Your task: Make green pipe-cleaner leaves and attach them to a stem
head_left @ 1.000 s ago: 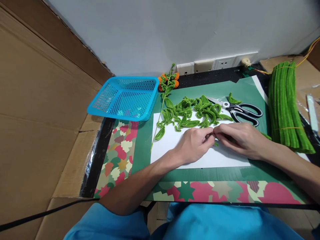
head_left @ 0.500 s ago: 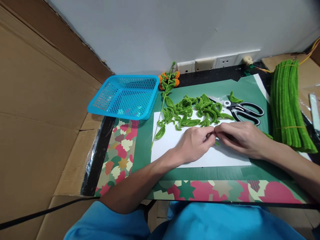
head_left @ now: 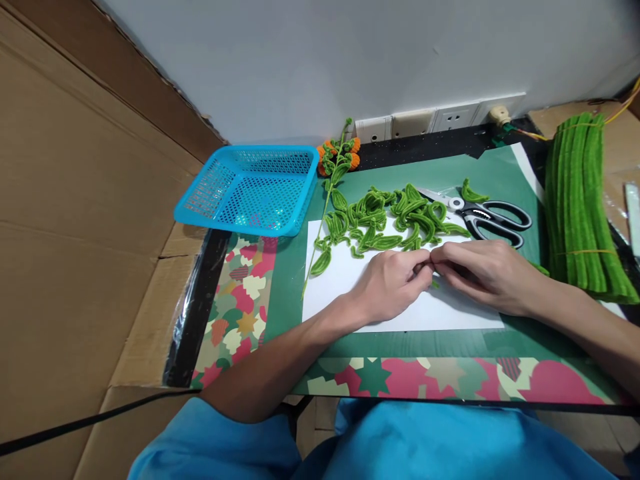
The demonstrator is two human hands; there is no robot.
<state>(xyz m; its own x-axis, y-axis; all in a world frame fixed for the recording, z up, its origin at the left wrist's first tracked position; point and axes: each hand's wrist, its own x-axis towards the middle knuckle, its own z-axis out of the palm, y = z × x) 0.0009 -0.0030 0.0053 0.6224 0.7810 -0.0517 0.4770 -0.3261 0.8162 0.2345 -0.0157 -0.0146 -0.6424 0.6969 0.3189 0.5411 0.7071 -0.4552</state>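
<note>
Cardboard (head_left: 80,220) runs out of view at the left, with a black cord (head_left: 95,423) crossing it, cut off by the frame. At the tabletop's (head_left: 425,150) far left corner sits a blue basket (head_left: 270,197), its rim overhanging the left edge. Just beside it, a leafy stem (head_left: 327,200) reaches from the far edge toward the middle, partly covering some orange blooms (head_left: 354,161); whether they join it is unclear. The leaves (head_left: 373,213) lie tangled along the far edge of the paper (head_left: 340,293), overlapping too much to count. The left hand (head_left: 393,285) is over the paper's middle, fingers drawn into a pinch, meeting the right hand (head_left: 487,275), which is pinched likewise; what, if anything, is between their fingertips is hidden. A green tip (head_left: 435,285) shows just below where they meet, the rest of it covered. The scissors (head_left: 483,217) lie beyond the right hand, near the paper's far right corner. Another bit of green (head_left: 539,268) peeks out past the right wrist. The banded green bundle (head_left: 580,207) stretches along the tabletop's right side; beyond it, a pale bar (head_left: 633,217) is cut off by the frame.
</note>
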